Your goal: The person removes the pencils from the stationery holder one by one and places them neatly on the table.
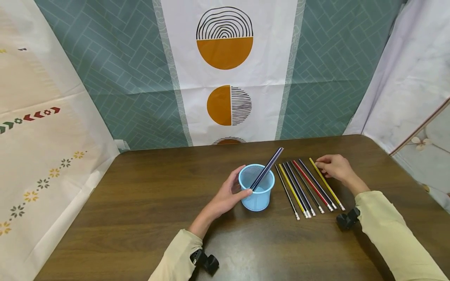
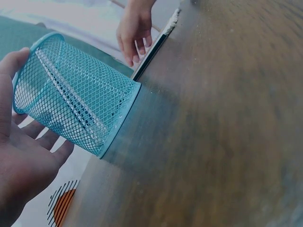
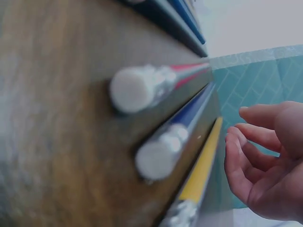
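Note:
My left hand [image 1: 225,198] grips a light blue mesh pencil cup [image 1: 256,202], thumb at its near rim and fingers round the far side. The cup stands upright on the table; dark pencils [image 1: 270,166] lean to the right inside it. My right hand [image 1: 335,169] hovers by the upper end of the rightmost yellow pencil [image 1: 327,185]. Its fingers are loosely bent with a gap to the thumb, and nothing sits between them in the right wrist view. Left of that pencil lie a dark blue pencil [image 3: 182,120] and a red pencil [image 3: 189,72].
Several more pencils lie side by side right of the cup, including another yellow pencil [image 1: 293,191] and a thin dark pencil [image 1: 287,193], white erasers toward me. The brown wooden table [image 1: 158,218] ends at a patterned curtain [image 1: 140,78] behind.

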Demonstrator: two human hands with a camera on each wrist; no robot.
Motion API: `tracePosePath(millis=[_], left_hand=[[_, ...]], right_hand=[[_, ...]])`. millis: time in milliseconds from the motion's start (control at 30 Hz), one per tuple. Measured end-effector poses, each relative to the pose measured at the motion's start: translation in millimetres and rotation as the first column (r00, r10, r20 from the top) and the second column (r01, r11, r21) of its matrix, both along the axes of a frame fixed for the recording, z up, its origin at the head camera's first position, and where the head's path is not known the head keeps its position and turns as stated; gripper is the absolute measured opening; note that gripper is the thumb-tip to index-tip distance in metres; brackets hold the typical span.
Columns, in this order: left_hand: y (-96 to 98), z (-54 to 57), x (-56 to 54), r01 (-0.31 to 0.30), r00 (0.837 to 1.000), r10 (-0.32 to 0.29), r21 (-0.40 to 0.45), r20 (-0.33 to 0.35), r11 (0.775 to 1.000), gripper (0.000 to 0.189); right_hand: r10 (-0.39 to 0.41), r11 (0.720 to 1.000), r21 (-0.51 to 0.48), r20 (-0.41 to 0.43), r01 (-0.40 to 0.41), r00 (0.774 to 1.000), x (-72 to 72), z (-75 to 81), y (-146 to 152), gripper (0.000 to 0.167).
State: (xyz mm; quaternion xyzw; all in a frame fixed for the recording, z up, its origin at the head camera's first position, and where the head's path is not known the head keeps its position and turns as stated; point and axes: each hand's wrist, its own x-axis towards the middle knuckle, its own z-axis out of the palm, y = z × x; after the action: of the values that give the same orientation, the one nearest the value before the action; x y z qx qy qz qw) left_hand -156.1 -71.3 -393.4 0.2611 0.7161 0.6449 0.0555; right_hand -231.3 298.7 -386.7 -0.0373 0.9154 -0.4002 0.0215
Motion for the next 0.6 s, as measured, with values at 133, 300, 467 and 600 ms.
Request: tracePosePath(millis=[133,300,467,600], left_hand=[[-0.4,0.5,0.1,-0.001,1.0,0.001,-0.006,0.003,1.0,0.07],[-0.7,-0.3,-0.7,-0.004,1.0,0.004,-0.006,0.004,1.0,0.07],[-0.9,-2.0,-2.1,0.001,1.0,-0.001,-0.004,0.002,1.0,0.07],[-0.6,-2.8,-2.4,0.0,1.0,0.0,-0.012,-0.002,1.0,0.07]], right_hand=[[-0.003,1.0,0.003,-0.034,0.004,0.999,1.8,6.0,-4,0.032],[0.023,1.0,-0.01,-0.044,-0.024,0.999,8.5,16.7,-16,0.036],[0.065,0.997,-0.045,-0.04,-0.067,0.997,16.7,25.6,-33,0.037],[0.1,0.991,-0.083,-0.045,-0.104,0.994,23.1,32.1,-46,0.036]])
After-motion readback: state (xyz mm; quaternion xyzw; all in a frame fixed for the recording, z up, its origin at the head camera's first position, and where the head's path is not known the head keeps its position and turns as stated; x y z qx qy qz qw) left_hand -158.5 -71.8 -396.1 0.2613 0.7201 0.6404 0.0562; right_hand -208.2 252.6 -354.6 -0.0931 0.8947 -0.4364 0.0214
